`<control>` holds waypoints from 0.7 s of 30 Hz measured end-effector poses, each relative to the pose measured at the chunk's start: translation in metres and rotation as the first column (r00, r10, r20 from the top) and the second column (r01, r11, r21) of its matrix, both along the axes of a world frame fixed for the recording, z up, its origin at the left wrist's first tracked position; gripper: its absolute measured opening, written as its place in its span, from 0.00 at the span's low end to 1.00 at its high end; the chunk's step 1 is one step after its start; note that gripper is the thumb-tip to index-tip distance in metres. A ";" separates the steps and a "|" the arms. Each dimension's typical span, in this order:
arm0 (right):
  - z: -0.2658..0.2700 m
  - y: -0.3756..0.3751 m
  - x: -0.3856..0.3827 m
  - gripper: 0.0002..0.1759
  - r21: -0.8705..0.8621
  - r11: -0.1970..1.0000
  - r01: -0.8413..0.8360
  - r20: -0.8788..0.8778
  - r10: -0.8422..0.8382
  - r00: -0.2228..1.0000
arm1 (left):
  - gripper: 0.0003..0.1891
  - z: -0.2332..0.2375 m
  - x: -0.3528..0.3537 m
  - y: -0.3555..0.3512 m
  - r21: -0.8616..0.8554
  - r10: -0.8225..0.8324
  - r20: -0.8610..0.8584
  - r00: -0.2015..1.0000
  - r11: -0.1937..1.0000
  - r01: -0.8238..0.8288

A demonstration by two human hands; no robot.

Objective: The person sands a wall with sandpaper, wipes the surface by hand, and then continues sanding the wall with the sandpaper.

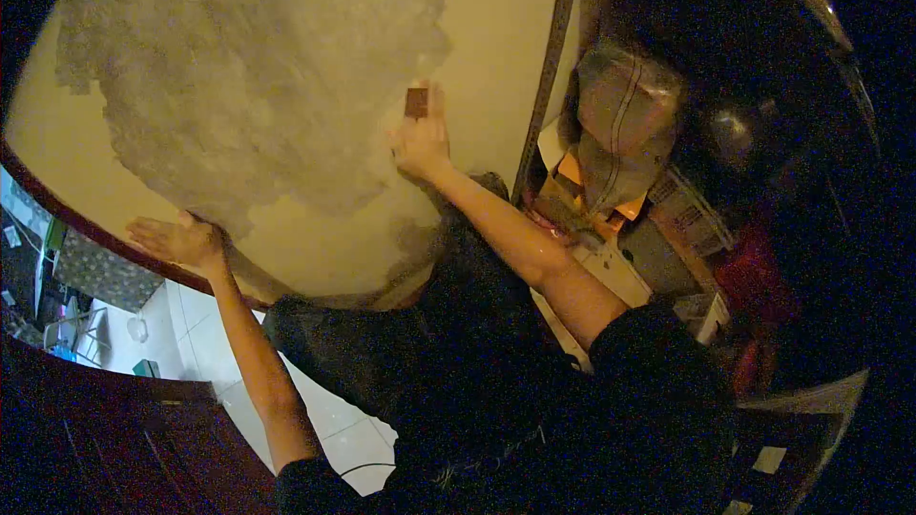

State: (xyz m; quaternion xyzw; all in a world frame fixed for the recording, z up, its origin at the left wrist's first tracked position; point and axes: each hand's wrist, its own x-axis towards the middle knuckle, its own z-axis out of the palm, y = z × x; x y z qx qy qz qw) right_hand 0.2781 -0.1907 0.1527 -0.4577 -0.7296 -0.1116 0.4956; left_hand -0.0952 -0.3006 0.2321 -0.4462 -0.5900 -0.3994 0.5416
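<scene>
A cream wall (491, 57) fills the upper part of the head view, with a broad rough grey patch (248, 67) across it. My right hand (422, 147) is pressed to the wall by the patch's right edge. Against its fingers sits a small brown rectangular piece (417, 103), perhaps folded sandpaper; the grip is partly hidden. Lower left, my left hand (181, 240) rests against the wall near its dark red border, fingers stretched out and holding nothing.
A dark strip (551, 67) runs down the wall's right side. Beyond it are a clear plastic-wrapped bundle (630, 100), a wire rack (692, 205) and red cloth (759, 277), dimly lit. White floor tiles (205, 324) and a folding metal frame (91, 334) show at lower left.
</scene>
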 end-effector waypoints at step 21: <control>-0.039 0.057 0.027 0.23 0.237 0.970 0.046 0.127 -0.078 0.989 | 0.41 0.003 0.001 0.002 0.011 -0.024 0.136 0.990 1.000 0.023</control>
